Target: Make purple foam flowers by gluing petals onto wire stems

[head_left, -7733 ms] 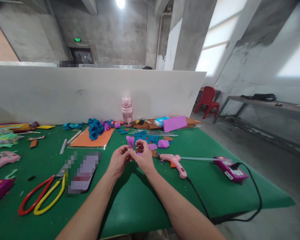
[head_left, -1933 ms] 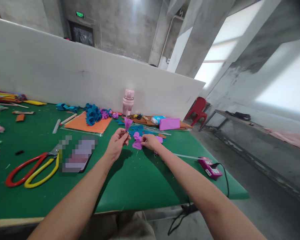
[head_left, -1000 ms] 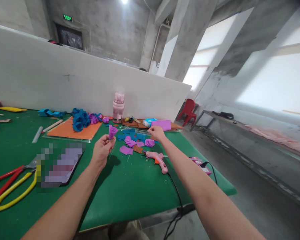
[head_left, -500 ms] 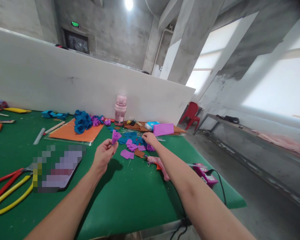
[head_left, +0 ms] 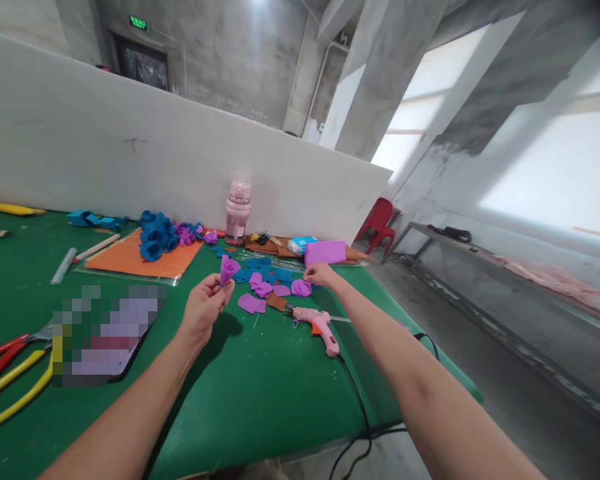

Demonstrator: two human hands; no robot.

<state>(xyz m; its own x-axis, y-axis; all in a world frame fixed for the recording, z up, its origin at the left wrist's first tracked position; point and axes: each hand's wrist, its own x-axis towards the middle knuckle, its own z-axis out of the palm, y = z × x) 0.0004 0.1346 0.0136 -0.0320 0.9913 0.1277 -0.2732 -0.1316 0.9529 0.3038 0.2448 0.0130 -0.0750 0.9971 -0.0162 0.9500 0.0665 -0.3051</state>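
Note:
My left hand (head_left: 207, 303) is closed around the base of a purple paper flower (head_left: 229, 269), holding it upright above the green table (head_left: 260, 407). My right hand (head_left: 320, 275) reaches to the far side, its fingertips pinched together just above a stack of purple paper petals (head_left: 301, 288). Whether a petal is between those fingertips is too small to tell. Loose purple pieces (head_left: 253, 303), blue paper pieces (head_left: 260, 265) and a brown piece (head_left: 277, 301) lie between the hands. A pink hot glue gun (head_left: 315, 319) rests on its side below my right wrist, its nozzle pointing left.
Blue paper flowers (head_left: 155, 237) sit on an orange sheet (head_left: 125, 262) at the back left. A pink bottle (head_left: 238, 213) stands against the white partition (head_left: 180, 153). Red-and-yellow-handled pliers (head_left: 25, 353) lie at left. The glue gun's black cord (head_left: 363, 393) runs off the front edge.
My right hand has moved right, from over the blue pieces to the purple petal stack, uncovering the glue gun. My left hand still holds the flower. The view has shifted slightly.

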